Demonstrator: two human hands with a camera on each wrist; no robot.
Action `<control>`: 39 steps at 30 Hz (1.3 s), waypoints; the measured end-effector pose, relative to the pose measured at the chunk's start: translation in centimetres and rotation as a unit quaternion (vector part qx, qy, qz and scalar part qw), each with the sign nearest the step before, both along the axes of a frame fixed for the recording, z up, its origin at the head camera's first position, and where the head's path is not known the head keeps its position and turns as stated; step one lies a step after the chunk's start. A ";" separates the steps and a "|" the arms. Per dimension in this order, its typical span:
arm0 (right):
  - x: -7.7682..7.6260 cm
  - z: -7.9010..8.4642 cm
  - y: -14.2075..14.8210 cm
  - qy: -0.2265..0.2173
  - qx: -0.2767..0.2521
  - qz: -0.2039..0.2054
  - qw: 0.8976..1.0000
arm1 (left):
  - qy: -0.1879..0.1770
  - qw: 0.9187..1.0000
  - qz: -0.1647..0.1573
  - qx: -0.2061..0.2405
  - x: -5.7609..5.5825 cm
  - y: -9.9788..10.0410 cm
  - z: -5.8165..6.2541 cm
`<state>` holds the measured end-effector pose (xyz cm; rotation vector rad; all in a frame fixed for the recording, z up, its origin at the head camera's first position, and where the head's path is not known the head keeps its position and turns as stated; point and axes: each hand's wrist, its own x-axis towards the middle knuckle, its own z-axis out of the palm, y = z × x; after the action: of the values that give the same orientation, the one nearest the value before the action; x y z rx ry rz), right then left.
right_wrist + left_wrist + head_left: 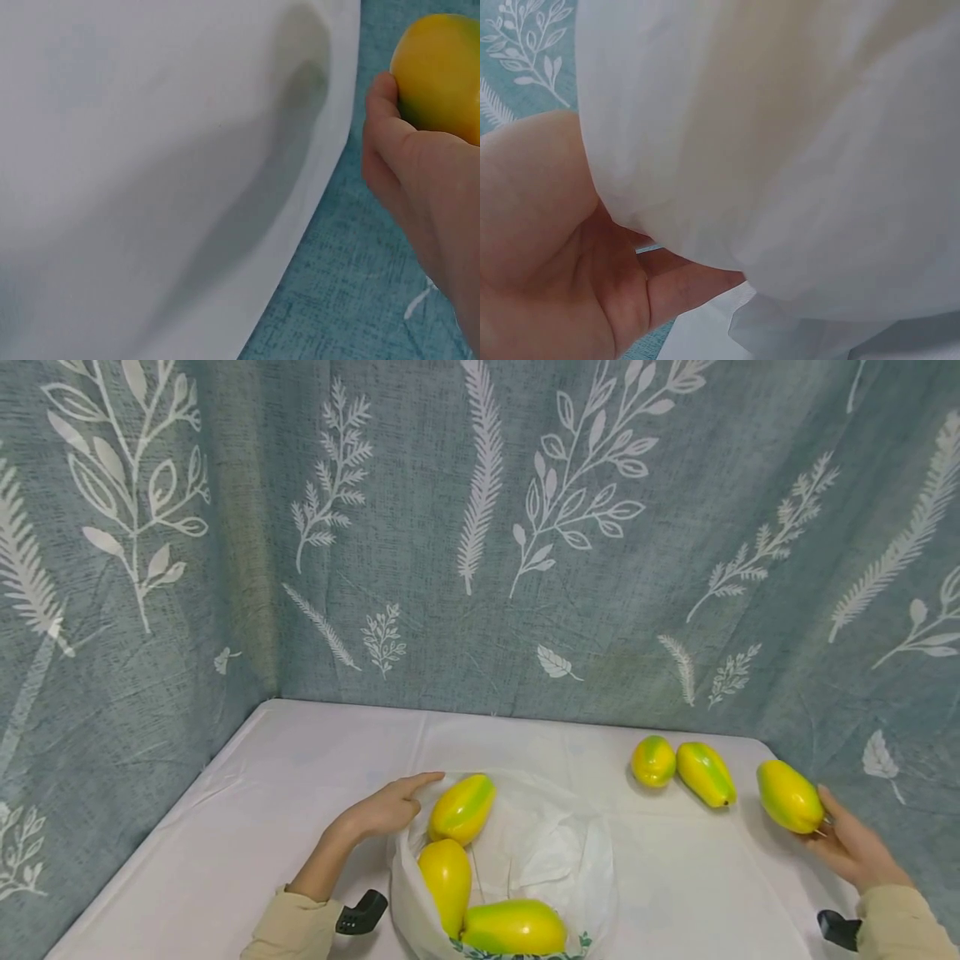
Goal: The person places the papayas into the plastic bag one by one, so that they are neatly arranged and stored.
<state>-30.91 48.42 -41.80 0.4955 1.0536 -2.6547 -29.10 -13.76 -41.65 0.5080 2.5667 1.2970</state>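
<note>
My right hand (855, 847) grips a yellow-green papaya (790, 796) at the right side of the table. In the right wrist view this papaya (442, 79) is held up off the white surface, with fingers (384, 101) along its side. At the middle front, an open white plastic bag (592, 868) holds a papaya (462, 810) by its left rim, one below it (446, 885) and one lying at the front (516, 927). My left hand (378, 812) pinches the bag's left rim, index finger stretched along it. The bag (780, 150) hides its fingertips in the left wrist view.
Two more papayas stand at the back right of the table: a rounder-looking one (653, 762) and a longer one (706, 774). A white cloth (300, 760) covers the table. Blue-green leaf-patterned curtains (420, 527) hang behind and along both sides.
</note>
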 end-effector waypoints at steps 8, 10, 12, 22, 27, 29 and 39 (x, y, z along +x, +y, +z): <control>0.1 0.8 -1.5 0.012 -0.015 0.004 1.000 | 0.000 1.000 0.001 -0.001 0.0 -0.1 0.0; 0.2 1.1 -2.0 0.012 -0.012 0.003 1.000 | -0.001 1.000 0.001 -0.002 -0.1 -0.1 0.0; 0.2 1.3 -2.4 0.023 0.000 0.012 1.000 | -0.002 1.000 0.002 -0.002 -0.2 -0.1 -0.1; 0.2 3.0 -5.3 0.074 0.078 0.051 0.993 | 0.001 1.000 -0.001 -0.002 -0.4 -0.1 -0.1; 0.1 3.9 -7.9 0.082 0.125 0.068 0.986 | 0.003 1.000 -0.004 0.002 -0.2 -0.2 0.0; 0.0 4.3 -8.9 0.090 0.135 0.074 0.984 | 0.003 1.000 -0.005 0.004 -0.1 -0.2 -0.1; -0.1 5.3 -12.4 0.145 0.178 0.115 0.967 | 0.002 1.000 0.003 0.002 -0.2 -0.2 -0.2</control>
<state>-31.04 36.00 -36.47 0.0360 1.5813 -2.3848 -29.29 -14.01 -41.88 0.5038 2.5714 1.3041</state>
